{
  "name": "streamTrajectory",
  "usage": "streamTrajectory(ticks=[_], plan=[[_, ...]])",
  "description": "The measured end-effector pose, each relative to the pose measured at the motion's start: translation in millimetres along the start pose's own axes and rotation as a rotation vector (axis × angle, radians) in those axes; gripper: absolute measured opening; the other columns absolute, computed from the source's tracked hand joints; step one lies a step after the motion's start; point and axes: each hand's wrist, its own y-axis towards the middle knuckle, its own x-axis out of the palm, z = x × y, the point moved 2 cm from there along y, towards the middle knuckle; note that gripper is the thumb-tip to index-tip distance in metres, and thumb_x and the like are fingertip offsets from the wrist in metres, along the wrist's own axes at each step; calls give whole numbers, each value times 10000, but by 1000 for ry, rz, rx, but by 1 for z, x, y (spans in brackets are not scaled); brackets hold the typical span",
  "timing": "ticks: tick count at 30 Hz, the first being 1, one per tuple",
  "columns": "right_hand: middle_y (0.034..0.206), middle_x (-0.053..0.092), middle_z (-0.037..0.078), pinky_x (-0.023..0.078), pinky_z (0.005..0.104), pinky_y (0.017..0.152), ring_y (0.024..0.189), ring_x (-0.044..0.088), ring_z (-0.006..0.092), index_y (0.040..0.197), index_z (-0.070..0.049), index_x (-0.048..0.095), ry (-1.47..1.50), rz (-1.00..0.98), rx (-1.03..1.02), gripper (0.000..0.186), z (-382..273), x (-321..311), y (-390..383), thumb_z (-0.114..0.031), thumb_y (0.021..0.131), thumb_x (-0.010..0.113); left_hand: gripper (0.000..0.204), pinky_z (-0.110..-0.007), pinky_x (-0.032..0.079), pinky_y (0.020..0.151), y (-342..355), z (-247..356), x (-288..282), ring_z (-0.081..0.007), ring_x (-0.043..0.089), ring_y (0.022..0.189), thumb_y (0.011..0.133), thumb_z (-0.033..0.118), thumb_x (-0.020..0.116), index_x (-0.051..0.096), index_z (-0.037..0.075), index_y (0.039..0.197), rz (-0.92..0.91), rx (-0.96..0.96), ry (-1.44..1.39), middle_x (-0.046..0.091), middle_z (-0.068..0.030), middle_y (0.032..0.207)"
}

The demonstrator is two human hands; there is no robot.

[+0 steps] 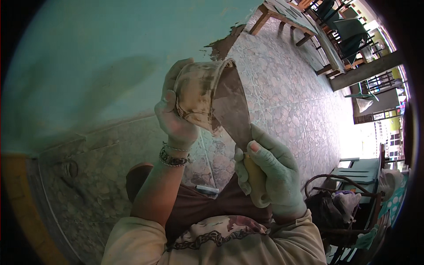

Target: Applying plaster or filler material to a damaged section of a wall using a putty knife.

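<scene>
My left hand grips a small round tub, yellowish and smeared with dark stains, from its left side and base. The tub is tipped on its side, its mouth turned right. A putty knife has its wide, dull blade inside the mouth, against or close to the rim. Its pale handle is wrapped by my right hand, whose thumb lies near the blade's neck. Whitish dust coats the right hand. What the tub contains is hidden from this angle.
A turquoise wall fills the left, with a broken, peeling patch at its edge. Stone-patterned tiles cover the floor. A wooden bench stands far right; a chair holding bags is nearer. A small grey object lies between my legs.
</scene>
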Motion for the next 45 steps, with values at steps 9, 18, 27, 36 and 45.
streamTrajectory(ticks=[9, 18, 27, 36, 45], plan=[[909, 558, 63, 462, 212, 517, 661, 542, 101, 1426, 54, 329, -26, -29, -20, 474, -2, 8, -1, -188, 1029, 423, 713, -361, 413, 1018, -2, 1, -1, -227, 508, 1192, 933, 515, 470, 425, -91, 1308, 4, -28, -95, 508, -154, 1281], [762, 559, 11, 425, 211, 518, 582, 507, 79, 1419, 34, 384, -450, -247, -227, 452, 0, -12, 2, -79, 992, 481, 661, -382, 432, 1024, 7, 18, -5, -250, 517, 1205, 923, 445, 466, 421, -92, 1305, 14, -207, -205, 525, -165, 1273], [793, 580, 61, 443, 257, 524, 604, 536, 104, 1339, 33, 502, -703, 21, -394, 421, -30, -27, -14, -40, 931, 577, 463, -378, 493, 926, 8, 12, -17, -243, 594, 1031, 916, 348, 428, 567, -9, 1177, -139, -390, -918, 609, -143, 1147], [779, 524, 72, 483, 324, 590, 710, 549, 173, 1230, -30, 619, -1844, -43, -562, 426, -64, 9, -3, -2, 806, 649, 279, -337, 519, 860, 9, 12, -16, -176, 616, 934, 968, 242, 418, 610, 42, 1002, -12, -509, -761, 662, -74, 1005], [756, 513, -6, 500, 286, 585, 709, 519, 136, 1188, -116, 645, -2069, -128, -853, 406, -73, 7, 18, -55, 787, 655, 174, -326, 549, 840, 8, 7, -31, -173, 622, 877, 972, 141, 452, 553, 16, 1041, 8, -311, -402, 631, -76, 1045]])
